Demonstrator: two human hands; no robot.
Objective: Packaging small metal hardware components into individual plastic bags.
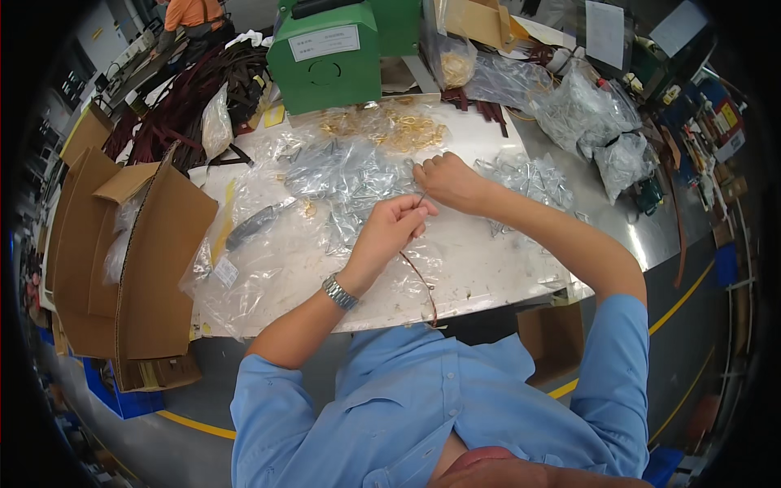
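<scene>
My left hand (392, 229), with a metal-band watch (338, 291) at its wrist, is closed in a pinch over the middle of the table. A thin brown strap (425, 285) runs from under it toward the front edge, and a short dark end shows at its fingertips. Just beyond and to the right, my right hand (449, 180) is closed, fingers curled; what it grips is too small to make out. Clear bags of silver metal pieces (346, 175) lie to the left of my hands. More loose silver wire-like pieces (533, 183) are heaped beyond my right forearm.
A green machine (325, 69) stands at the back, gold-coloured rings (407, 128) in front of it. Dark red straps (183, 93) pile up at back left. An open cardboard box (163, 260) flanks the left edge; bagged parts (586, 110) sit back right. Another person (194, 15) is far left.
</scene>
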